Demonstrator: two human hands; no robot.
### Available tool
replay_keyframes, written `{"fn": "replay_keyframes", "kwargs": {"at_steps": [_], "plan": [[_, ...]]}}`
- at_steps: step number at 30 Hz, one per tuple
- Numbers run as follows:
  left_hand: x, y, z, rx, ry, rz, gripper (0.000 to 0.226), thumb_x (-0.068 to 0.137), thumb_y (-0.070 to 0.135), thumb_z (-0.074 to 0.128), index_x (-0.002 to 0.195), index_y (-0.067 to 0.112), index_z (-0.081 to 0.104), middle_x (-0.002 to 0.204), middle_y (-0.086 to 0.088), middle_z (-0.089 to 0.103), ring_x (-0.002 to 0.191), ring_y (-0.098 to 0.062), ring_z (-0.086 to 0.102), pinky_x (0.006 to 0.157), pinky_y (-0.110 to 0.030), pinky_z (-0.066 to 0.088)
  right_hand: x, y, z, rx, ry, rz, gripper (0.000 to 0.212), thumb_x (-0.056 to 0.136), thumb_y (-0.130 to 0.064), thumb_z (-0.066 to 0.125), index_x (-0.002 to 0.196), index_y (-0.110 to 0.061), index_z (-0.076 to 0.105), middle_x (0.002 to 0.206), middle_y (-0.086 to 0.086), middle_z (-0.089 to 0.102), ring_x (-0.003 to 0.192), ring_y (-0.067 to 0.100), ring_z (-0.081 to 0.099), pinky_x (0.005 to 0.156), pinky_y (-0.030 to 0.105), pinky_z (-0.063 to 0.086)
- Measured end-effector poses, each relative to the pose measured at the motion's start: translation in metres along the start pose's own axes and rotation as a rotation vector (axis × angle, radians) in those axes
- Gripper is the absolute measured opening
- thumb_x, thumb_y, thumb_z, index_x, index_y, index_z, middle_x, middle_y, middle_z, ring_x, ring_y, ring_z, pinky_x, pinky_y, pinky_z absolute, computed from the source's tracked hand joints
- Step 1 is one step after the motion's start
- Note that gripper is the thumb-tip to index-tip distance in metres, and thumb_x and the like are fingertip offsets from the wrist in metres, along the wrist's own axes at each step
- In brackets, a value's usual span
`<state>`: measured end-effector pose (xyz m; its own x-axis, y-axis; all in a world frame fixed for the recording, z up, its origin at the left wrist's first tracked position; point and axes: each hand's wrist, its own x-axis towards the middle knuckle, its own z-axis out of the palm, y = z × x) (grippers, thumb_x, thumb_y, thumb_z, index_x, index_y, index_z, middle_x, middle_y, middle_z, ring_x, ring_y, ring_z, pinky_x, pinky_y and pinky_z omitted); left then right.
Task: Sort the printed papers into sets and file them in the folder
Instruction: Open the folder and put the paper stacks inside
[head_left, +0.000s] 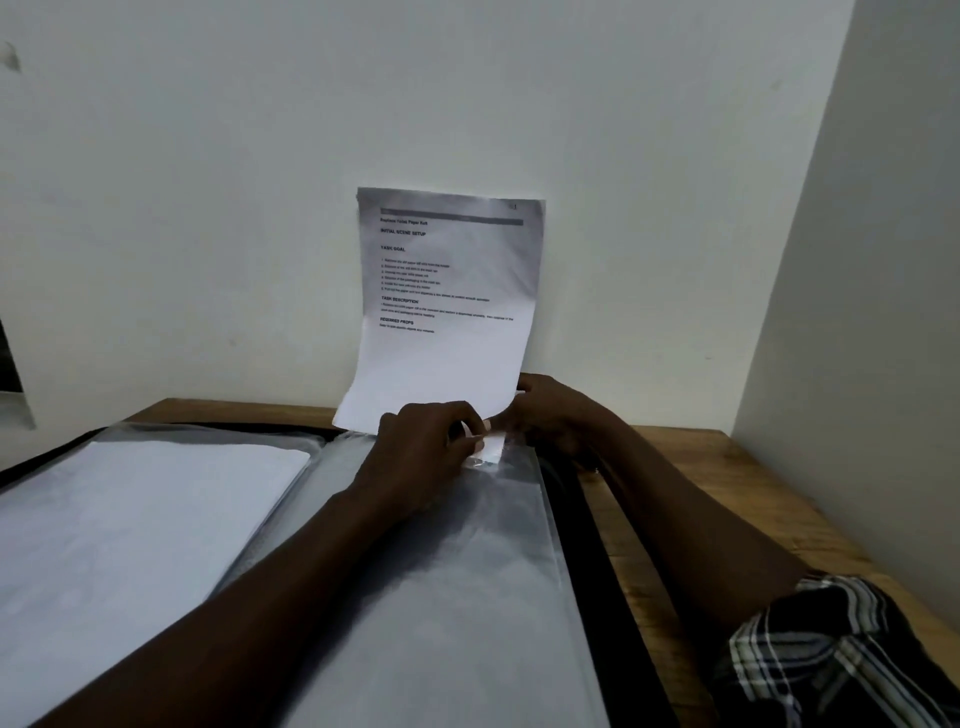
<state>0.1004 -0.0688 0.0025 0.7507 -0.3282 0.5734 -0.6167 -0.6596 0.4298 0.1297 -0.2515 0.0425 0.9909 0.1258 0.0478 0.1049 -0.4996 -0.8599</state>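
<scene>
Both forearms extended, left hand (423, 447) pinching, right hand (553, 413) gripping

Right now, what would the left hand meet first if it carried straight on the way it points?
Probably the right hand, close ahead of the left hand's fingertips at the printed sheet's lower edge; depth is unclear.

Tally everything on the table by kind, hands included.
printed sheet: 1
paper stack: 1
clear sleeves: 2, one over the stack, one on the right
folder: 1
hands: 2, left hand and right hand
Total: 7
</scene>
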Motion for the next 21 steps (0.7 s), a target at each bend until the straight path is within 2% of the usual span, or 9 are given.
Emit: {"fn": "replay_keyframes", "kwargs": {"at_steps": [2, 4, 7, 10, 13, 15, 17, 19, 21], "plan": [[0.000, -0.003, -0.003, 0.044, 0.003, -0.045, 0.003, 0.087, 0.035, 0.069, 0.085, 0.034, 0.066, 0.071, 0.016, 0.062, 0.080, -0.009, 0.058, 0.082, -0.037, 0.040, 0.001, 0.002, 0.001, 0.017, -0.039, 0.032, 0.033, 0.070, -0.010, 0.082, 0.098, -0.012, 0.065, 0.097, 0.005, 0.069, 0.086, 0.020, 0.065, 0.076, 0.029, 0.056], [0.001, -0.008, -0.007, 0.072, 0.026, -0.074, 0.010, 0.086, 0.033, 0.069, 0.077, 0.033, 0.064, 0.070, 0.017, 0.060, 0.081, -0.009, 0.054, 0.082, -0.038, 0.038, 0.000, 0.003, 0.002, 0.007, -0.085, 0.041, 0.030, 0.069, -0.007, 0.082, 0.091, -0.014, 0.065, 0.101, 0.007, 0.069, 0.092, 0.023, 0.065, 0.086, 0.036, 0.054], [0.001, -0.013, -0.010, 0.068, 0.024, -0.093, 0.014, 0.083, 0.034, 0.069, 0.072, 0.032, 0.062, 0.076, 0.013, 0.062, 0.083, -0.011, 0.051, 0.083, -0.039, 0.039, -0.005, 0.001, -0.002, 0.012, -0.155, 0.058, 0.021, 0.077, 0.001, 0.076, 0.090, -0.011, 0.065, 0.097, 0.007, 0.069, 0.083, 0.018, 0.064, 0.080, 0.031, 0.054], [0.000, -0.014, -0.011, 0.037, 0.036, -0.078, 0.016, 0.078, 0.050, 0.056, 0.066, 0.039, 0.053, 0.073, 0.012, 0.062, 0.079, -0.010, 0.052, 0.083, -0.040, 0.041, -0.013, -0.002, -0.015, -0.005, -0.242, 0.079, 0.018, 0.080, 0.002, 0.072, 0.089, -0.012, 0.066, 0.090, 0.001, 0.071, 0.076, 0.012, 0.068, 0.074, 0.023, 0.054], [0.002, -0.019, -0.015, -0.003, 0.007, -0.093, 0.030, 0.068, 0.066, 0.053, 0.074, 0.038, 0.061, 0.070, 0.014, 0.063, 0.077, -0.002, 0.052, 0.080, -0.037, 0.041, -0.016, 0.000, -0.021, 0.008, -0.247, 0.104, 0.030, 0.079, 0.002, 0.073, 0.106, -0.008, 0.065, 0.109, 0.005, 0.071, 0.103, 0.022, 0.067, 0.092, 0.033, 0.054], [0.003, -0.022, -0.016, -0.039, -0.071, -0.103, 0.042, 0.057, 0.071, 0.053, 0.075, 0.036, 0.064, 0.069, 0.014, 0.064, 0.074, 0.001, 0.054, 0.078, -0.036, 0.044, -0.017, 0.002, -0.024, 0.064, -0.233, 0.133, 0.038, 0.079, 0.005, 0.072, 0.116, -0.004, 0.063, 0.118, 0.010, 0.068, 0.111, 0.028, 0.064, 0.099, 0.038, 0.051], [0.003, -0.021, -0.013, -0.042, -0.111, -0.092, 0.032, 0.057, 0.065, 0.055, 0.068, 0.036, 0.061, 0.069, 0.014, 0.063, 0.072, -0.002, 0.055, 0.080, -0.040, 0.048, -0.019, 0.003, -0.027, 0.090, -0.263, 0.141, 0.035, 0.082, 0.006, 0.069, 0.115, -0.004, 0.063, 0.114, 0.009, 0.069, 0.098, 0.023, 0.067, 0.084, 0.030, 0.057], [0.002, -0.016, -0.008, -0.015, -0.103, -0.082, 0.019, 0.067, 0.052, 0.062, 0.062, 0.036, 0.053, 0.066, 0.015, 0.059, 0.070, -0.007, 0.053, 0.081, -0.045, 0.048, -0.023, 0.001, -0.028, 0.089, -0.297, 0.160, 0.028, 0.084, 0.006, 0.066, 0.110, -0.006, 0.064, 0.102, 0.003, 0.071, 0.080, 0.013, 0.069, 0.066, 0.021, 0.055], [0.002, -0.013, -0.001, 0.031, -0.072, -0.070, 0.025, 0.079, 0.038, 0.069, 0.065, 0.034, 0.048, 0.067, 0.014, 0.056, 0.073, -0.011, 0.052, 0.081, -0.043, 0.046, -0.023, 0.000, -0.029, 0.086, -0.305, 0.190, 0.024, 0.087, 0.002, 0.065, 0.109, -0.007, 0.064, 0.096, 0.001, 0.070, 0.071, 0.009, 0.066, 0.060, 0.018, 0.053]]}}
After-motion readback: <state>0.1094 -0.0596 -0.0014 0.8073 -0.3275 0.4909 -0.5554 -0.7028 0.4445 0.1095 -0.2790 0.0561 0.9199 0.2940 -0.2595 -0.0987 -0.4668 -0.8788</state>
